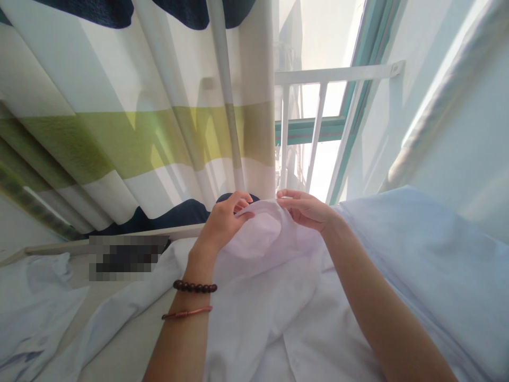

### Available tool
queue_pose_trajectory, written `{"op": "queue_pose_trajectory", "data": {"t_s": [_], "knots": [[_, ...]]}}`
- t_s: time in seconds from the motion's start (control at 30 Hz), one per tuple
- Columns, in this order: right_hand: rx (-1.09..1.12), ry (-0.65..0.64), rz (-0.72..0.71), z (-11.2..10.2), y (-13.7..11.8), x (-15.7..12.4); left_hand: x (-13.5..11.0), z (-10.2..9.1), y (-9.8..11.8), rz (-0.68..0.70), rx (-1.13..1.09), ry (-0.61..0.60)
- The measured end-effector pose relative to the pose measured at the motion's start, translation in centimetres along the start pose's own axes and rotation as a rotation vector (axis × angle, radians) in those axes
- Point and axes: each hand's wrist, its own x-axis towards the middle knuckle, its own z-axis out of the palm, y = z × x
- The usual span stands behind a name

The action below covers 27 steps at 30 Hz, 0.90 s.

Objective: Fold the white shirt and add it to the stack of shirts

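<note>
- Your left hand (222, 223) sits just left of centre. Its fingers are curled in and closed against the thumb, pinching the raised edge of the white garment (274, 297).
- Your right hand (306, 209) faces it from the right, near the left hand but not touching it. Its fingers lie close together and almost straight, closed down on the same edge from above. The thumb is hidden by the fabric.
- Between your two hands the held edge forms a small raised hump of cloth, lit from behind and faintly pink.
- The rest of the white garment spreads below the hands and towards you in loose folds, passing under both forearms.
- A dark beaded bracelet (194, 287) circles your left wrist. A thin copper-coloured bangle (186, 313) lies just beside it, farther down the forearm.
- A striped curtain (139, 122) hangs behind the hands at upper left, banded in white, yellow-green and navy.
- To the right of the curtain is a window with a teal frame (306, 130) and a white railing (338, 74) of upright bars, bright with daylight.
- A pale ledge (59, 246) runs along the left beneath the curtain, and a pixelated patch covers part of it.
- A second white cloth (32, 307) lies crumpled at the far left, well apart from your hands.
</note>
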Motion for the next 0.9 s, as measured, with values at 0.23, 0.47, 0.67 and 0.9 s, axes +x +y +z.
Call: {"op": "queue_pose_trajectory", "data": {"t_s": [0.23, 0.47, 0.67, 0.9], "knots": [[-0.225, -0.078, 0.115, 0.9, -0.7, -0.9, -0.2, -0.9, -0.1, -0.031, 0.041, 0.003], [-0.328, -0.032, 0.129, 0.7, -0.6, -0.7, -0.3, -1.0, 0.2, -0.057, -0.040, -0.074], [-0.184, 0.034, 0.067, 0.4, -0.6, -1.0, -0.6, -1.1, 0.8, -0.097, -0.206, -0.078], [-0.063, 0.087, 0.062, 0.5, -0.3, -0.9, -0.5, -1.2, 1.0, -0.009, -0.179, -0.208]]}}
